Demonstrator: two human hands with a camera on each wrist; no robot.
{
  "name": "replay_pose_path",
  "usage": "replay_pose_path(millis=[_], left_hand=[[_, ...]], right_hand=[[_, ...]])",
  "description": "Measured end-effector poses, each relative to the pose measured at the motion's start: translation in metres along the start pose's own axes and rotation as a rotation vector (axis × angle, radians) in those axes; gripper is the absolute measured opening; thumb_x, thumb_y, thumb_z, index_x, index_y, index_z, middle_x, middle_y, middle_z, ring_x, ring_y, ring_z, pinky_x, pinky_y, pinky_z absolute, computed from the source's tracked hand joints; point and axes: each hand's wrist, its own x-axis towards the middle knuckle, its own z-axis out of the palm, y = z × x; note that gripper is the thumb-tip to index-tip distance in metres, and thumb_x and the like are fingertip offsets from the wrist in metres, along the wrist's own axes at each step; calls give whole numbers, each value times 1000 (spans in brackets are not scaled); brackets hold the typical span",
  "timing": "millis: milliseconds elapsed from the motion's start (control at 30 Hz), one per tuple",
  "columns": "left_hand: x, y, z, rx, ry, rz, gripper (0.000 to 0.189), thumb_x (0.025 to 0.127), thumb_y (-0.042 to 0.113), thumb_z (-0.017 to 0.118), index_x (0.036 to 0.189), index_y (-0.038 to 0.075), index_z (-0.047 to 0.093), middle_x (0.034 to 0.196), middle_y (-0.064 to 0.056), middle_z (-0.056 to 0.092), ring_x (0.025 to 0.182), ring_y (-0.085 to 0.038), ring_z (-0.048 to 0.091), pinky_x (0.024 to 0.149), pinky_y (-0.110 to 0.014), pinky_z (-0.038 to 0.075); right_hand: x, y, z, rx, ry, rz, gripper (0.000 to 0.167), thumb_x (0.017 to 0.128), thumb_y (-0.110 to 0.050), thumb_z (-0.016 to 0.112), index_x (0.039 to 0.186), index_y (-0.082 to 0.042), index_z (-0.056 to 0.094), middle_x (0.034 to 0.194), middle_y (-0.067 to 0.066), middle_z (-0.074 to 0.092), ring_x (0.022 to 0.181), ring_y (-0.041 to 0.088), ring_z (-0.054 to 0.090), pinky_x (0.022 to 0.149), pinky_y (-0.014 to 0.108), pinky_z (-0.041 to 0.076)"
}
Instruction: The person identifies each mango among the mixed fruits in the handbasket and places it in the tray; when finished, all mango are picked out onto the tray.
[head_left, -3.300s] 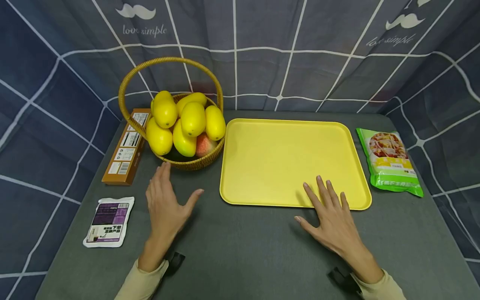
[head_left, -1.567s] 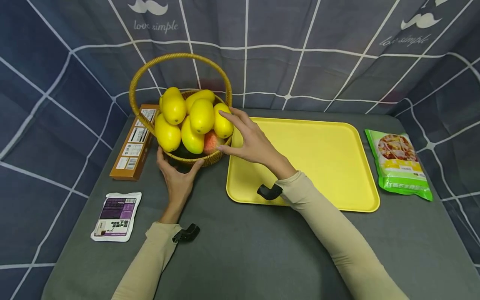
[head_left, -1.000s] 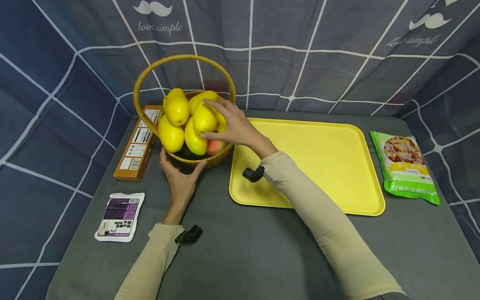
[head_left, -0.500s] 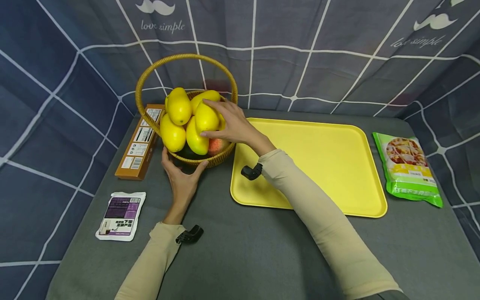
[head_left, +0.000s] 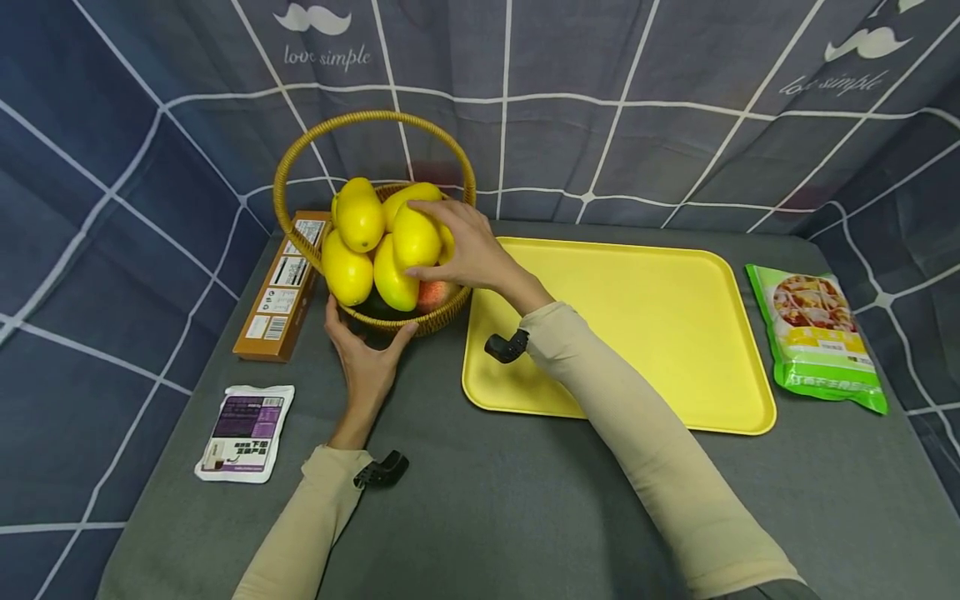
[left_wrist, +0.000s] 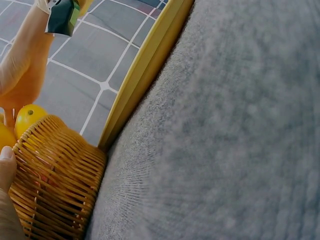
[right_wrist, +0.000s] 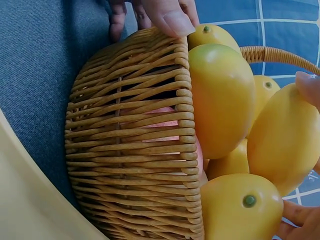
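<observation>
A wicker basket [head_left: 442, 315] with a tall arched handle holds several yellow mangoes [head_left: 347, 272] and a reddish, peach-like fruit [head_left: 435, 294]. My left hand [head_left: 365, 367] grips the basket's front side; its thumb [right_wrist: 175, 22] lies at the rim in the right wrist view. My right hand [head_left: 476, 254] has its thumb and fingers round an upper mango [head_left: 416, 237], which rests among the others inside the basket. In the right wrist view, this mango [right_wrist: 284, 140] shows between thumb and fingers. Part of another mango is hidden behind the right hand.
A yellow tray [head_left: 637, 333] lies right of the basket, under my right forearm. Beyond it is a green food packet [head_left: 817, 333]. A brown box [head_left: 277, 304] stands left of the basket, with a white and purple pouch [head_left: 246, 433] in front. A checked curtain [head_left: 555, 142] hangs behind.
From over the table, my left hand has come to the basket's front. My right hand has crossed left from the tray and taken hold of a mango. Little differs over the last half second.
</observation>
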Motion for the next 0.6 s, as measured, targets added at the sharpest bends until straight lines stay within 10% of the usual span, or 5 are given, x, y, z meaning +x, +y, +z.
replay_pose_path(millis=[333,600], left_hand=[[0,1,0,-4,1,4,109,73,9,85,152,-3,12,157,-21,14,144,-34,20,104,-67,30],[3,-34,3,22,20,32,114,72,17,88,155,11,11,159,-8,15,144,-24,21,104,-64,31]], right_hand=[[-12,-6,-10,34,94,-99,89,71,-52,82,147,-24,45,149,7,43,141,21,33,115,50,21],[-28,-6,-22,103,128,-105,90,71,-49,84,147,-26,43,153,10,34,141,20,36,110,43,37]])
